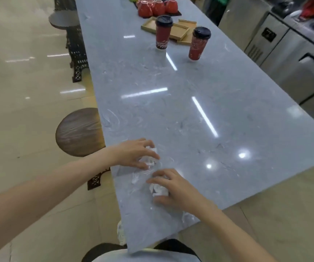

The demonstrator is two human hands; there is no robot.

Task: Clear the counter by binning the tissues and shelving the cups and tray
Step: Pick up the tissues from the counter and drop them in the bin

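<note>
Both hands work at the lower centre of the frame: the left hand curls its fingers over a crumpled white tissue, and the right hand closes around a second white wad, both pressed to the counter. A small loose scrap lies just left of the right hand. Each tissue is bright white, creased and balled. Near the top of the frame stand two red paper cups with black lids, one left of the other, in front of pale wooden trays. Between hands and cups the grey marbled surface lies bare. Its left edge borders a round wooden stool.
</note>
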